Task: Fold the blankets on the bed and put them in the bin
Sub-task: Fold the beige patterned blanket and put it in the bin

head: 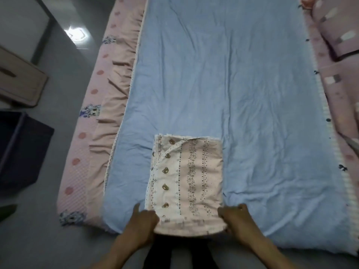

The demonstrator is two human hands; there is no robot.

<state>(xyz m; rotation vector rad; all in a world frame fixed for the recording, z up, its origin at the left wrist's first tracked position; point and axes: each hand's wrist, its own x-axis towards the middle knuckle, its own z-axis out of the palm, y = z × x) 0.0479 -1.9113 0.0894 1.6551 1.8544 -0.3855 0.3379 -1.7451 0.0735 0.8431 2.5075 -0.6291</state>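
A folded pink blanket (188,181) with small bear and flower prints lies on the blue bed cover (242,94), near the bed's near edge. My left hand (144,220) grips its near left corner, fingers curled at the fabric's edge. My right hand (234,215) grips the near right corner the same way. The blanket's near end hangs slightly over the bed edge between my hands. A dark fabric bin (21,150) stands open on the floor at the left.
A pink frilled bed skirt (101,105) runs down the bed's left side. A pink patterned quilt (338,61) lies bunched along the right side. A wooden nightstand (17,80) stands beyond the bin on the grey floor (64,74).
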